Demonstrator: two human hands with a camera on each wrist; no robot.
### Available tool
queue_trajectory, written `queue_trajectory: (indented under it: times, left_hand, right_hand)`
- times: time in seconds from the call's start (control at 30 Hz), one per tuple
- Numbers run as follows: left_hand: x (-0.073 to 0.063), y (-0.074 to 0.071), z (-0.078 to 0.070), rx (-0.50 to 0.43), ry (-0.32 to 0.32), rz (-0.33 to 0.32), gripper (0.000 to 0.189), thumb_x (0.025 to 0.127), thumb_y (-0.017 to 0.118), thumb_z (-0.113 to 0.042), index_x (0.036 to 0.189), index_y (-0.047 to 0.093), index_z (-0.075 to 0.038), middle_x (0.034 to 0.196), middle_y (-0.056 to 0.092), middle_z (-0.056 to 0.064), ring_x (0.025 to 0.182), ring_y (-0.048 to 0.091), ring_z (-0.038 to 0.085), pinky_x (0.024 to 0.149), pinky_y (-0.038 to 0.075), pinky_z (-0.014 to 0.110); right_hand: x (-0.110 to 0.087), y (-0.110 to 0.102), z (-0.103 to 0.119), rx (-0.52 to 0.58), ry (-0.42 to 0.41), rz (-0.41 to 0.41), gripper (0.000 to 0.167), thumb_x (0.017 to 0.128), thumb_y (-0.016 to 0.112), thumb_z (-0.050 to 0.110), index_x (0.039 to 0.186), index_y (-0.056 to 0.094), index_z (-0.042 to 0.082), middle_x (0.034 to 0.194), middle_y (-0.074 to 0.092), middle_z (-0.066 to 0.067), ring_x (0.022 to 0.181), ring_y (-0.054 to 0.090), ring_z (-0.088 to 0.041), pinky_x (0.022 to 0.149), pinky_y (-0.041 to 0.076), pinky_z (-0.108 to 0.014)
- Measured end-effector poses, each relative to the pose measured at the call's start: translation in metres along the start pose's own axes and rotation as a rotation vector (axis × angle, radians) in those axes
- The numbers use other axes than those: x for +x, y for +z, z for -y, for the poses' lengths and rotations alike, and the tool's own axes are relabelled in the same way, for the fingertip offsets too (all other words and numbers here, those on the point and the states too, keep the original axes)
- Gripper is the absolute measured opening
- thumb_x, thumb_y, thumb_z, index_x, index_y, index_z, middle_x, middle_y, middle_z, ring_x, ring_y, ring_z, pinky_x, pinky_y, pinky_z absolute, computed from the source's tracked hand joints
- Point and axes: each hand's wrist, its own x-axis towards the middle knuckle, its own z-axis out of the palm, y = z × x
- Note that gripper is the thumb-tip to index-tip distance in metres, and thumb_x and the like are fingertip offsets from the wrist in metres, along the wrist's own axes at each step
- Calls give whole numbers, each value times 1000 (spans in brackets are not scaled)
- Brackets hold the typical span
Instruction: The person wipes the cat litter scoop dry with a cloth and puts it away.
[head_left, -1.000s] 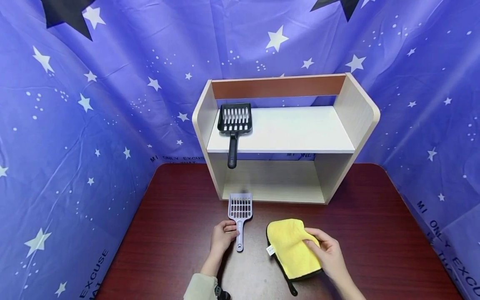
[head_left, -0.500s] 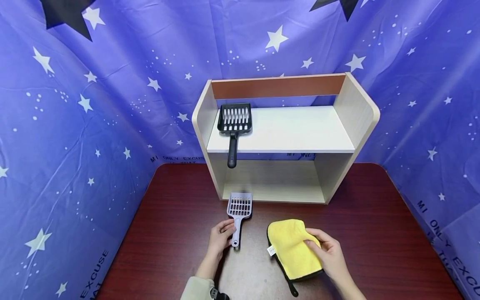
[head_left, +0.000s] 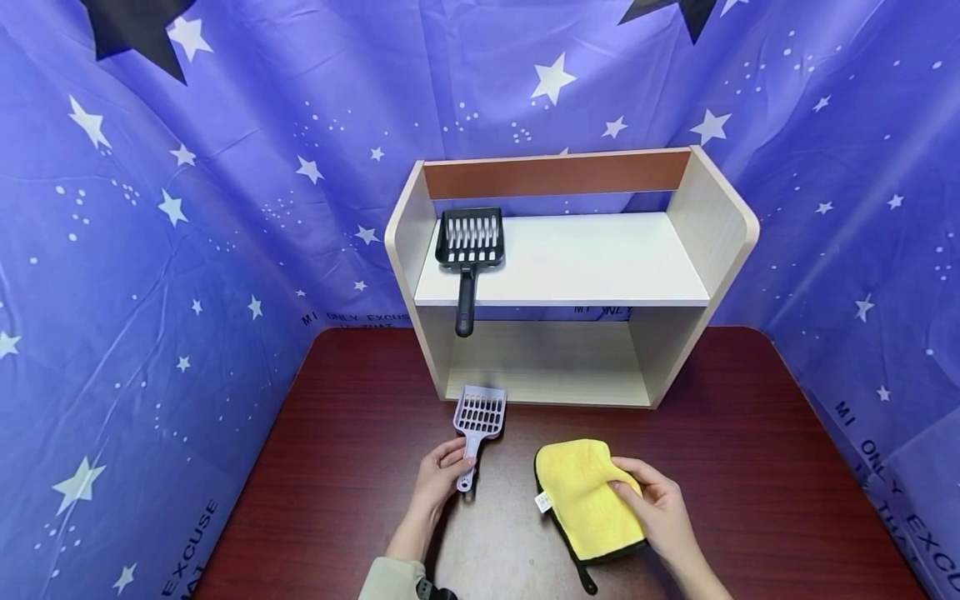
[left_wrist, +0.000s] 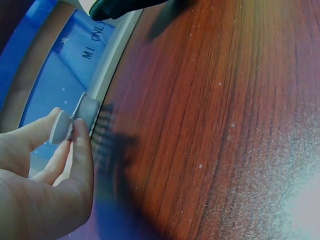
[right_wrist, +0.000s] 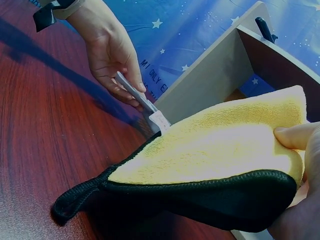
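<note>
My left hand (head_left: 438,479) pinches the handle of a pale lilac slotted litter scoop (head_left: 480,412), its head toward the shelf. In the left wrist view the scoop (left_wrist: 87,109) is seen end-on between thumb and fingers, its shadow on the tabletop beside it. My right hand (head_left: 660,504) grips the right edge of a folded yellow cloth (head_left: 588,500) with black edging, a white tag and a black loop. The right wrist view shows the cloth (right_wrist: 220,145) bulging, with its dark underside showing and the thumb pressing on the yellow face.
A two-level wooden shelf (head_left: 558,293) stands at the back of the dark red table (head_left: 345,467). On its upper board at the left lies a black slotted scoop (head_left: 469,242), the handle jutting over the front edge. Blue starry curtains (head_left: 225,208) surround the table.
My left hand has lifted the lilac scoop's handle end and shifted it slightly left, so the scoop now slants. The right hand and the yellow cloth have hardly moved.
</note>
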Motion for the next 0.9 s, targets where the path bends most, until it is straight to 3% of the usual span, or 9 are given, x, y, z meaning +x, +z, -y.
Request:
queue_trajectory:
  times: [0.33,0.63,0.9]
  left_hand:
    - [-1,-1,-1,24,44,-39,57,84,70,5,134,47,19,124,66,28,86,64,-1,71,55,16]
    - [-2,-2,-6,-80,-2,-16,54,87,64,10,136,44,19,104,74,4,80,68,2,71,57,16]
    - [-6,-2,-12,-126,-20,-3,52,91,61,9,139,43,17,102,75,0,81,69,2,71,57,14]
  right_hand:
    - [-1,-3,-2,-44,11,2,43,90,50,-23,119,67,5,109,73,10,90,69,0,67,59,-18]
    - [0,-1,-2,-5,-32,7,44,89,48,-25,121,65,-1,110,73,6,91,69,-2,68,59,-17]
    - [-1,-1,-3,1,-46,6,44,89,48,-26,121,65,-2,111,73,5,92,69,-2,69,59,-17]
